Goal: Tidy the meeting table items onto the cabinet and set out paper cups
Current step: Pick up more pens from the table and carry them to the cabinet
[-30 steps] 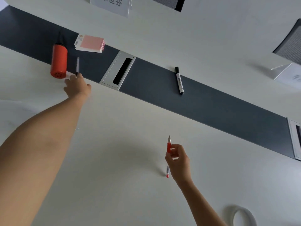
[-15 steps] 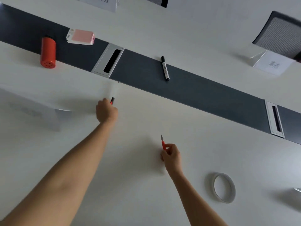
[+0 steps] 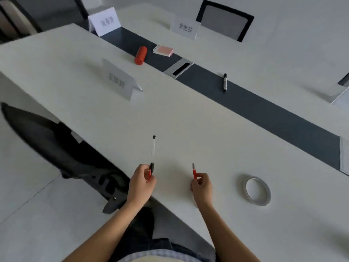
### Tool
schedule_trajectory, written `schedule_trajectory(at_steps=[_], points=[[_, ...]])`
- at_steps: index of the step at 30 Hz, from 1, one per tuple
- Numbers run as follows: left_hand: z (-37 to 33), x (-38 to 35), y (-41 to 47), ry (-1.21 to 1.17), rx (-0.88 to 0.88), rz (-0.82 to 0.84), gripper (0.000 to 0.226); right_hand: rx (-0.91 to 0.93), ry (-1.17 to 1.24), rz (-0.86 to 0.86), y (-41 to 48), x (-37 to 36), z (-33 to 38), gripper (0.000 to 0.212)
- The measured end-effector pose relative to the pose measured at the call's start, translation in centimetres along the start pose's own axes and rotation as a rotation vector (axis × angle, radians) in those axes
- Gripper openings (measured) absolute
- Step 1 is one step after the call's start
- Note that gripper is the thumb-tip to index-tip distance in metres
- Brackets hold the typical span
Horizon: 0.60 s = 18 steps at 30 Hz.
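My left hand is closed around the lower end of a clear pen with black ends, which points away from me over the white table. My right hand grips a red pen, tip up. Farther off on the dark centre strip lie a black marker, a red cylinder on its side and a pink card deck. A tape ring lies right of my right hand.
Name cards stand on the table at the near left, far left and far middle. A cable hatch sits in the strip. A black chair is tucked at the near left edge, another chair beyond the table.
My left hand pulled back from the far strip toward me, carrying the clear pen. My view swung back and left, so the table edge and the chair came into sight. The right hand kept its red pen.
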<state>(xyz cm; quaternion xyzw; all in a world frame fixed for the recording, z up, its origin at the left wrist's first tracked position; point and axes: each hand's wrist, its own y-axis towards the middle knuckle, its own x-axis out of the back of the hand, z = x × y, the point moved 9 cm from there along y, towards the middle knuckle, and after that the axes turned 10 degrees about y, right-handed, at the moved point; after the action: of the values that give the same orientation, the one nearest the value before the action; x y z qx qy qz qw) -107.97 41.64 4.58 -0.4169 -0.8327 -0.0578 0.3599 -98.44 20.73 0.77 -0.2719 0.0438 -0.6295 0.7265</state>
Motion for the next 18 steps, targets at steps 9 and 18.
schedule_trajectory(at_steps=[9, 18], points=[[12.0, 9.3, -14.1, 0.003, 0.258, -0.217, 0.029, 0.164, -0.072, 0.486, -13.2, -9.2, -2.2, 0.014], [19.4, 15.1, -17.1, -0.11, 0.398, -0.302, 0.023, 0.195, -0.338, 0.642, -19.7, -17.6, -3.7, 0.014]])
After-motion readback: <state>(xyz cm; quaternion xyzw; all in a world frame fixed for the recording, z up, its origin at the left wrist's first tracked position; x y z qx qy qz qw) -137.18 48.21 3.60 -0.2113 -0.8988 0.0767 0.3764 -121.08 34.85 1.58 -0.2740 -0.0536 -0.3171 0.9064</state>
